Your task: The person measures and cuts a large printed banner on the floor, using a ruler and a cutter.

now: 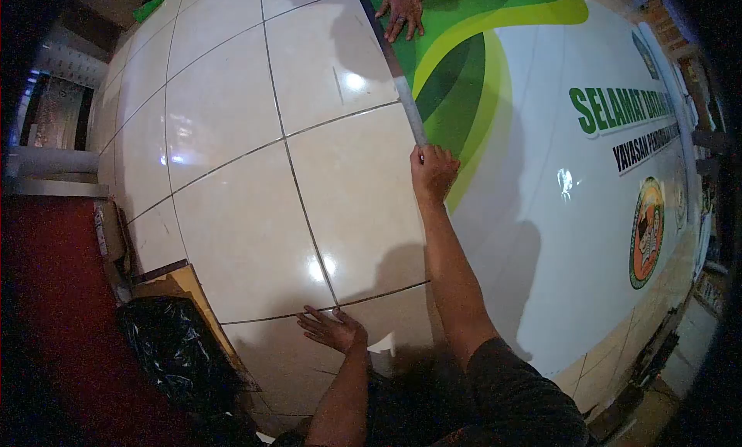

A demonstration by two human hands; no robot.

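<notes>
Currently the straightedge point(402, 84) lies along the banner's point(541, 138) left edge, running away from the person. Right hand point(433, 173) is curled shut on its near end. A second person's hand point(402, 13) presses down at the far end. Left hand point(332, 329) is open, palm flat on the tiled floor point(232, 215), well apart from the banner. Bare tiles left of the edge. Cardboard point(185, 285) and a black bag point(170, 346) sit at the floor's near-left corner.
</notes>
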